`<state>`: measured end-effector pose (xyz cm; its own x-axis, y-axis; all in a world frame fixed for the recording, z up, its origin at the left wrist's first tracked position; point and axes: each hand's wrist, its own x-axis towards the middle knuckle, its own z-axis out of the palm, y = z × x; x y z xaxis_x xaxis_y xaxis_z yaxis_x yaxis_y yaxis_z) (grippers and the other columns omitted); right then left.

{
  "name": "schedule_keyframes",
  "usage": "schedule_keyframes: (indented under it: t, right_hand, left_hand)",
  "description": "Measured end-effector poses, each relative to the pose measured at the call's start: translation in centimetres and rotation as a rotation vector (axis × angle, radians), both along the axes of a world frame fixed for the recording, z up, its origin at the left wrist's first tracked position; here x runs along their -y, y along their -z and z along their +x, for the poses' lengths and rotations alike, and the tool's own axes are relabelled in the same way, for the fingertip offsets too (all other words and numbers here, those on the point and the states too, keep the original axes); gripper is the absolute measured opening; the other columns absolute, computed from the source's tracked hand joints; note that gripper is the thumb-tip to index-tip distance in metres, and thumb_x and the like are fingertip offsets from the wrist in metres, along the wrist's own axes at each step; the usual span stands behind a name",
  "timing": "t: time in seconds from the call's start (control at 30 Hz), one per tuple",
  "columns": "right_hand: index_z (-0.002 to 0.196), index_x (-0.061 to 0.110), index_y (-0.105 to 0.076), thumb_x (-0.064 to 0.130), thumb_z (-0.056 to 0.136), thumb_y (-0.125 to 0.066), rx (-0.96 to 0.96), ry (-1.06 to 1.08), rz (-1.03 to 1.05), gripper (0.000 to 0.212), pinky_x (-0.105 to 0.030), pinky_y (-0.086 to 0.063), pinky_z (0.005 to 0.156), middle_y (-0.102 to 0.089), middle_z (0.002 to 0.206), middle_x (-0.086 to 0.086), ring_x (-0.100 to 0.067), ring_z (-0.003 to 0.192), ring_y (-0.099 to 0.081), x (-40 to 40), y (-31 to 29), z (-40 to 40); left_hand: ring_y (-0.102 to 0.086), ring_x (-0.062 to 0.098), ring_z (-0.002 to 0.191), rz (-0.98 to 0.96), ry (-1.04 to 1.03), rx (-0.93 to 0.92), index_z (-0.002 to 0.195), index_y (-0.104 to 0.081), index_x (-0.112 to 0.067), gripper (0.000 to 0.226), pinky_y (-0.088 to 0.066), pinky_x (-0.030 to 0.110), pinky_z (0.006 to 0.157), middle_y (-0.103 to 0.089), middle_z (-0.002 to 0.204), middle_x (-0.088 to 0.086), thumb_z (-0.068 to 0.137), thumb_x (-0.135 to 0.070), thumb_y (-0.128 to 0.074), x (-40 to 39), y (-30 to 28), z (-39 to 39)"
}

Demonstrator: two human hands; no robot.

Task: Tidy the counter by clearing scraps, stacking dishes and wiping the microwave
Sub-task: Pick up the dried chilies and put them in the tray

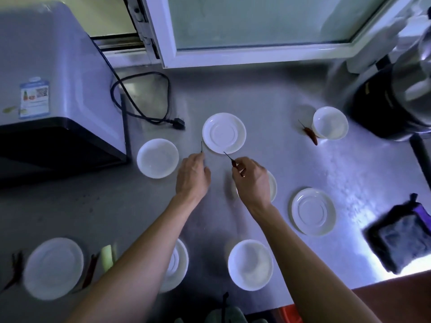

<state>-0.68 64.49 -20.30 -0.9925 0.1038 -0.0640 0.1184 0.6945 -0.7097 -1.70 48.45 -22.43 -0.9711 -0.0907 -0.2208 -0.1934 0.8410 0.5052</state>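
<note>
Both hands are over the middle of the steel counter (268, 94). My right hand (253, 180) pinches a red chilli (234, 163) whose thin stem points at a white saucer (224, 132). My left hand (192, 176) pinches a second chilli; only its thin dark stem (201, 147) sticks out past the fingertips. More white dishes lie around: a plate (158, 158), a bowl (330, 122), a saucer (313, 211), a front bowl (250, 264), a large plate (53, 268). Loose chillies lie by the far bowl (311, 135) and on either side of the large plate (90, 270). The microwave (53, 89) stands at the left.
A black power cord (144, 99) with its plug lies beside the microwave. A dark cloth (401, 238) sits at the right edge. A black and steel appliance (396, 101) stands at the back right. A window frame (256, 54) runs along the back. My arms partly cover two more dishes.
</note>
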Motion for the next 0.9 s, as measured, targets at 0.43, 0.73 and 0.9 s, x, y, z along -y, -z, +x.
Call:
schedule_keyframes:
  t: [0.43,0.73,0.9]
  right_hand:
    - [0.095,0.004,-0.069,0.005,0.088,-0.062,-0.006,-0.147,-0.032,0.010,-0.045,-0.050,0.069,-0.067,0.079,-0.009,-0.031,0.075,-0.058,-2.4,1.2,-4.5]
    - [0.097,0.006,-0.071,0.007,0.088,-0.063,0.007,-0.148,0.029,0.012,-0.044,-0.049,0.073,-0.068,0.080,-0.008,-0.031,0.079,-0.058,-3.1,0.3,-5.3]
    - [0.098,0.009,-0.071,0.008,0.090,-0.062,0.013,-0.177,0.016,0.012,-0.045,-0.050,0.078,-0.069,0.082,-0.006,-0.030,0.081,-0.060,-2.7,-0.9,-4.1]
  left_hand:
    - [-0.055,0.031,0.098,-0.138,-0.129,0.040,0.102,-0.061,-0.008,0.013,-0.047,0.043,0.082,-0.064,0.103,0.011,0.094,-0.007,-0.050,-1.5,1.8,-3.7]
    - [-0.057,0.029,0.091,-0.098,-0.140,-0.019,0.089,-0.066,-0.018,0.006,-0.040,0.042,0.080,-0.068,0.090,0.000,0.090,-0.015,-0.060,-1.8,0.0,-2.7]
    - [-0.063,0.019,0.089,-0.032,-0.189,-0.132,0.090,-0.071,-0.023,0.010,-0.044,0.043,0.087,-0.073,0.089,-0.008,0.089,-0.015,-0.065,-1.4,-2.3,-0.8]
